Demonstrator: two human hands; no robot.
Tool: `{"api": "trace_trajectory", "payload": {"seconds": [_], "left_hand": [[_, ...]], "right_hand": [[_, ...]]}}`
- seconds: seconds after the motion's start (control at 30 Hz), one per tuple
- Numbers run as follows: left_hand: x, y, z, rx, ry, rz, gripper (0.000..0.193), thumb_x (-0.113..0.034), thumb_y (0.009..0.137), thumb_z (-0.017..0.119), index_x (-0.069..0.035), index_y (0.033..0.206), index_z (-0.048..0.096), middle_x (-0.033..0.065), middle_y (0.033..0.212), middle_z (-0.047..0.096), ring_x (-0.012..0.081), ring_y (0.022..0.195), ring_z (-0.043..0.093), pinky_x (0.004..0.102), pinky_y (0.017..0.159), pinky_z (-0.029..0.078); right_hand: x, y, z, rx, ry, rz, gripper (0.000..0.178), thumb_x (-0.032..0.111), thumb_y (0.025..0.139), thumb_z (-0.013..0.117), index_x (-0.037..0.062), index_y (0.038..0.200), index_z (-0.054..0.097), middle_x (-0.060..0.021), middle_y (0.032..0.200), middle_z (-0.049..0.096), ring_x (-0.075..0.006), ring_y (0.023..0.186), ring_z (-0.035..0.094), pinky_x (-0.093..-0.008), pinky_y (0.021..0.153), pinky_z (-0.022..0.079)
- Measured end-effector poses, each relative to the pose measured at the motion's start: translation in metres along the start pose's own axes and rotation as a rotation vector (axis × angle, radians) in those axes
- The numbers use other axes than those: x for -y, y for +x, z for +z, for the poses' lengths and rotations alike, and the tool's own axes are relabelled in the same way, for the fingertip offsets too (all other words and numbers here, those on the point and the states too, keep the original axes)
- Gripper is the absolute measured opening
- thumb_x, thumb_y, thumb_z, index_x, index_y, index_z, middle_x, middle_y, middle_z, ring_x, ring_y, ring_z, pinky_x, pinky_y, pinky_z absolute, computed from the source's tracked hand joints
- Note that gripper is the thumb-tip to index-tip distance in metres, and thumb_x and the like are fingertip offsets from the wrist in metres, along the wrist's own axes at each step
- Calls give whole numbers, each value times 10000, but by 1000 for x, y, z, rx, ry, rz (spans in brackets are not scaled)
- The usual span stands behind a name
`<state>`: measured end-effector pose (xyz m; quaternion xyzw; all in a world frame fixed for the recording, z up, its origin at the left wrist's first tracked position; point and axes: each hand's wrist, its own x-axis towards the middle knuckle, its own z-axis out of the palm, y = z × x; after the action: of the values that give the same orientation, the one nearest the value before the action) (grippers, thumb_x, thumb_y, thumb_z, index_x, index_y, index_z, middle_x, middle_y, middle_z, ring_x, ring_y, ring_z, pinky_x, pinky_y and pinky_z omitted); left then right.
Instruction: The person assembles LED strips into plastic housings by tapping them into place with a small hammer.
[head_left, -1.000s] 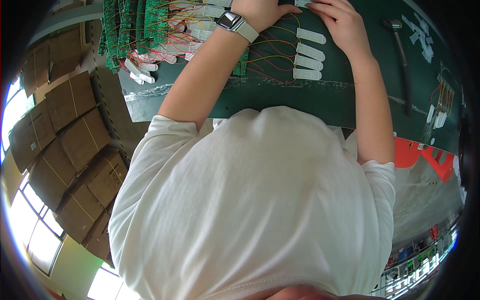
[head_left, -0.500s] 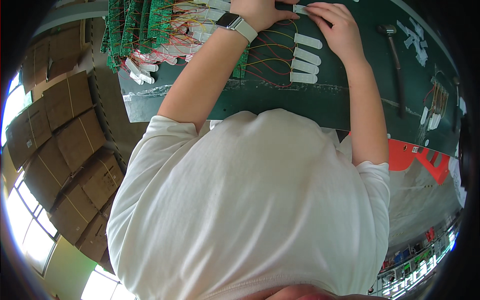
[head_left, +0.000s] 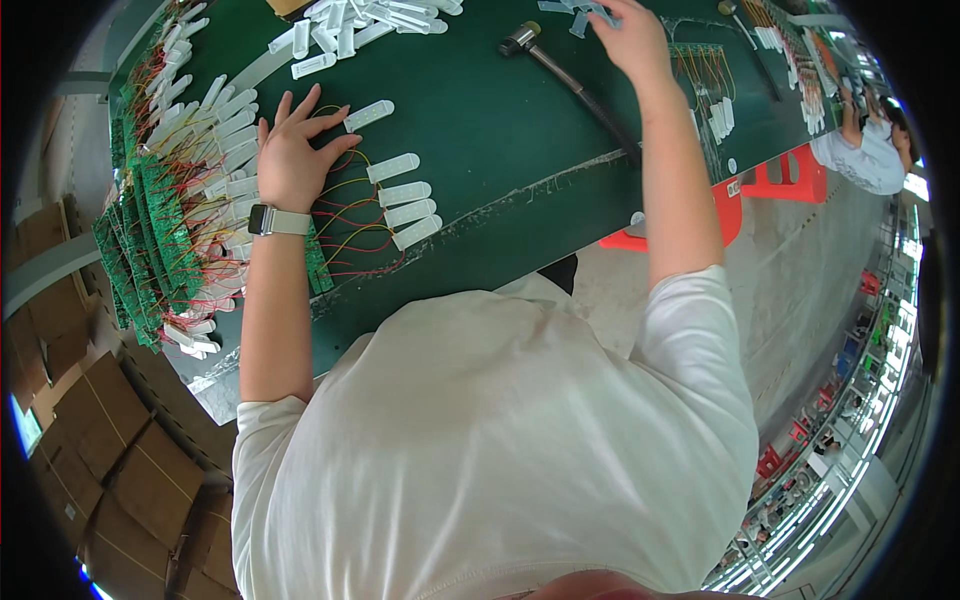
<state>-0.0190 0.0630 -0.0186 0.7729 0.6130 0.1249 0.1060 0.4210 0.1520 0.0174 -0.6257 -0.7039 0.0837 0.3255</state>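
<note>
My left hand, with a watch on its wrist, is open with fingers spread over the wires. Its fingertips are beside a white rounded plastic strip with thin wires. Below it, several similar white strips lie in a column, wired in red and yellow to a green circuit board partly under my left forearm. At the far edge, my right hand has its thumb and fingers closed on a translucent plastic piece from a small scatter of them; the fingertips are partly cut off by the picture's edge.
Stacked green circuit boards with wired white strips crowd the left. A pile of loose white casings lies at the back. A hammer rests mid-table. More wired boards are at right, beyond which a person sits near red stools.
My right hand has left the white strip and moved far right to the translucent pieces. My left hand's fingers have spread near that strip. The whole view has turned, showing more table.
</note>
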Motion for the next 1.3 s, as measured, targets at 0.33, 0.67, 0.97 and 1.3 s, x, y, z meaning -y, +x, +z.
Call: {"api": "trace_trajectory", "payload": {"seconds": [0.33,0.67,0.97,1.3], "left_hand": [[2,-3,2,25,-78,-42,462,-447,801,837,-303,1236,775,8,1589,501,302,1538,342,577,1246,206],[-23,-10,-12,6,-218,-144,407,-372,803,845,-230,1182,806,79,1562,525,360,1499,374,502,1220,305],[-20,-12,-19,23,-197,-162,446,-398,827,817,-215,1233,782,57,1562,528,348,1492,402,488,1208,349],[-19,-13,-13,-9,-176,-141,471,-406,822,819,-229,1256,771,48,1548,546,331,1484,418,490,1199,349]], "right_hand": [[-30,42,12,234,-381,-413,198,160,884,707,101,1045,805,-88,1040,756,-335,1056,652,-425,987,510],[81,-20,58,78,-394,-866,219,246,929,718,164,1127,762,-10,1032,742,-217,958,719,-369,805,593],[130,-45,87,438,117,-596,268,213,869,796,114,1117,779,-41,1024,756,-227,940,680,-332,817,559],[173,-42,127,530,93,-587,285,224,859,812,127,1125,784,-13,1099,722,-217,1018,671,-330,895,538]]}}
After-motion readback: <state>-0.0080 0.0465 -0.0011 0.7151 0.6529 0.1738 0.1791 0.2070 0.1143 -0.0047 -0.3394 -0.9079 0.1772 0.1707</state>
